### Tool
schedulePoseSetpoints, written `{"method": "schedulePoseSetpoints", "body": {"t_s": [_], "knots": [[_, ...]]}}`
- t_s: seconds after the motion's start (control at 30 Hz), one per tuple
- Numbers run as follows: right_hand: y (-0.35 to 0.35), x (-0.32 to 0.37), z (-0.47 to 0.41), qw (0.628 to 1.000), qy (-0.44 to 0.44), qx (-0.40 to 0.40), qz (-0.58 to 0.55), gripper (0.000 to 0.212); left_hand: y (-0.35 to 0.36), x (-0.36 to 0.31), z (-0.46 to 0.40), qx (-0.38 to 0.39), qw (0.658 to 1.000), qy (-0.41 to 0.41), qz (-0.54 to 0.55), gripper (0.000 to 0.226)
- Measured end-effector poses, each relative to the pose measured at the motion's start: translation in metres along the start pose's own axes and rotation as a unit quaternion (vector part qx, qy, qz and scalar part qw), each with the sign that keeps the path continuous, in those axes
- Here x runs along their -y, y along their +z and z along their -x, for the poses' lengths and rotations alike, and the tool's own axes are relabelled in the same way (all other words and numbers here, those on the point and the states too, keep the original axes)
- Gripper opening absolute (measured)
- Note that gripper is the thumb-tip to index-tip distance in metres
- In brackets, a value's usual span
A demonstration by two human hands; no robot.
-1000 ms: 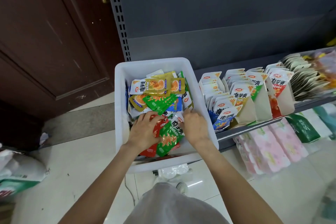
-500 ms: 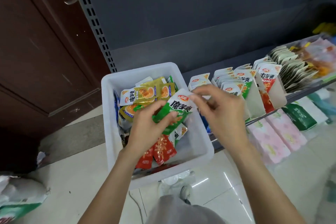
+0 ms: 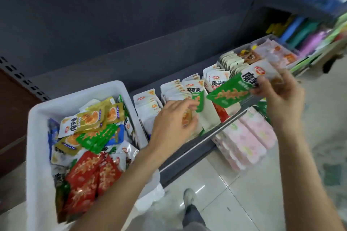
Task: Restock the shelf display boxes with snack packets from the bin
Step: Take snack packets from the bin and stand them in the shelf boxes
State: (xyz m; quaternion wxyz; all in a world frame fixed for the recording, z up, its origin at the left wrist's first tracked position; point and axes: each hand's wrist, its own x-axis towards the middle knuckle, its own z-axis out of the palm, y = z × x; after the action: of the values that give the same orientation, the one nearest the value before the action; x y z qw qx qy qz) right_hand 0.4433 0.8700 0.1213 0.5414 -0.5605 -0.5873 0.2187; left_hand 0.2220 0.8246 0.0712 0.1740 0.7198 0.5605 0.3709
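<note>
While seen from a head-worn camera looking down: two bare forearms reaching over a low grey shelf [image 3: 189,148] of snack packets. Right hand [image 3: 281,95], out to the right above the shelf's front edge, pinching a green-and-white snack packet [image 3: 232,92] by its white top end between thumb and fingers, held in the air, tilted, green end pointing down and left, just above the red-packet display box [image 3: 223,112]. Left hand [image 3: 174,124] lower and further left, fingers bent loosely into the front of the display box of green packets [image 3: 199,105], touching the upright packets there; hard to say from this blurred view whether pinching one or only parting the row. More white display boxes lined up side by side along the shelf, each packed with upright white-topped packets, running away to the right toward blurred orange and pink goods. Large white plastic bin [image 3: 35,137] at the left end, touching the shelf side, heaped with loose packets: yellow ones at the back, green and blue in the middle, red ones [image 3: 88,180] at the near end. Pink wrapped packs [image 3: 249,140] stacked on the level below the shelf, pale glossy floor tiles [image 3: 234,202] beneath, and a shoe tip visible near the bottom centre. Dark grey back panel behind everything.
</note>
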Motion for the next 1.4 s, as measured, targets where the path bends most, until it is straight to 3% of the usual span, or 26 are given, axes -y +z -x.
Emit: {"method": "schedulePoseSetpoints", "body": {"t_s": [0.1,0.13,0.23,0.33,0.43,0.7,0.83,0.97,1.13,1.2,1.3,1.4], "knots": [[0.025,-0.045,-0.025,0.995,0.002,0.06,0.075,0.004,0.046,0.0,-0.005,0.034,0.97,0.068,-0.233,0.034],[0.035,-0.057,-0.03,0.992,-0.007,0.089,0.087,0.009,0.061,0.0,-0.007,0.058,0.953,0.074,-0.287,0.036],[0.065,-0.08,-0.038,0.973,-0.066,0.179,0.13,0.016,0.092,0.003,-0.013,0.121,0.919,0.057,-0.371,0.039],[0.088,-0.094,-0.043,0.945,-0.099,0.242,0.198,0.02,0.104,0.01,-0.013,0.151,0.913,0.024,-0.379,0.032],[0.107,-0.107,-0.046,0.936,-0.111,0.281,0.178,0.021,0.11,0.013,-0.011,0.153,0.915,0.002,-0.374,0.02],[0.114,-0.117,-0.041,0.949,-0.081,0.274,0.132,0.041,0.121,0.012,-0.003,0.181,0.911,-0.052,-0.366,0.032],[0.092,-0.113,-0.034,0.967,-0.089,0.226,0.073,0.035,0.116,0.008,0.002,0.115,0.948,-0.058,-0.291,0.027],[0.068,-0.094,-0.019,0.974,-0.112,0.195,0.024,0.029,0.083,-0.014,0.015,-0.074,0.981,-0.062,-0.17,0.022],[0.066,-0.048,0.013,0.956,-0.163,0.243,-0.029,0.013,0.01,-0.013,0.055,-0.322,0.937,-0.078,-0.109,0.02],[0.08,-0.023,0.029,0.938,-0.19,0.286,-0.047,0.011,-0.021,0.009,0.073,-0.338,0.925,-0.122,-0.127,0.021],[0.115,0.007,0.058,0.901,-0.222,0.37,-0.047,0.012,-0.059,0.063,0.1,-0.252,0.931,-0.23,-0.133,0.011],[0.164,0.023,0.089,0.859,-0.227,0.458,-0.006,0.016,-0.08,0.121,0.125,-0.167,0.933,-0.29,-0.134,0.032]]}}
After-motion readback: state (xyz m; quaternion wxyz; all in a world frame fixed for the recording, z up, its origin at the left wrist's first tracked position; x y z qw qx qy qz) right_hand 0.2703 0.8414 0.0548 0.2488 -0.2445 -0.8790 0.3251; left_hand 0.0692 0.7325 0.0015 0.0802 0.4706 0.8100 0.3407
